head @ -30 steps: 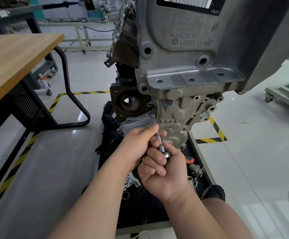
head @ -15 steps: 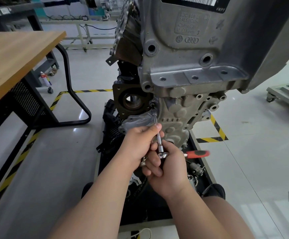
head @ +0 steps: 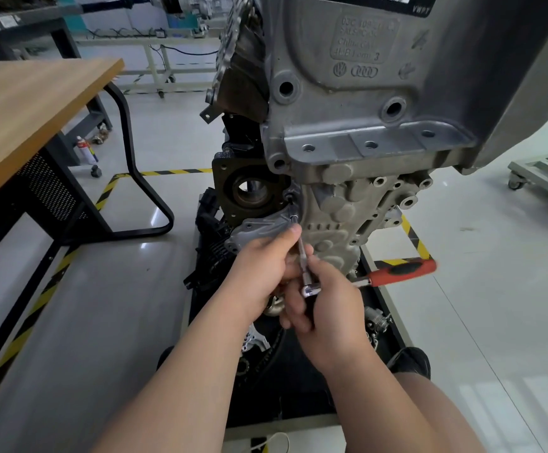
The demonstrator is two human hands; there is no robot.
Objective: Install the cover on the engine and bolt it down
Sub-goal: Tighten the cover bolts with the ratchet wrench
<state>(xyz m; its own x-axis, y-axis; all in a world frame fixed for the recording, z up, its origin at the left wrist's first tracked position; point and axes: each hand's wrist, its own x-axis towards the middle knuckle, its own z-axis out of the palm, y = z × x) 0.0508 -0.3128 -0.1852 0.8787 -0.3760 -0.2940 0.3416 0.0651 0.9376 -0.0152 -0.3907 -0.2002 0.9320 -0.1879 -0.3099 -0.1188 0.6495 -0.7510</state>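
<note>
"VWPT" on barcode label (head: pixel 422 9); "03C", "China" on engine casting (head: pixel 361 93)

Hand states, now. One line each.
Left hand: closed, pinching the extension bar.
Right hand: closed, gripping the ratchet at its head.

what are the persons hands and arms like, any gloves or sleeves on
The left hand and right hand are bare, no gloves. The left forearm and right forearm are uncovered to the frame's edge: no sleeves, watch or wristband in view.
</note>
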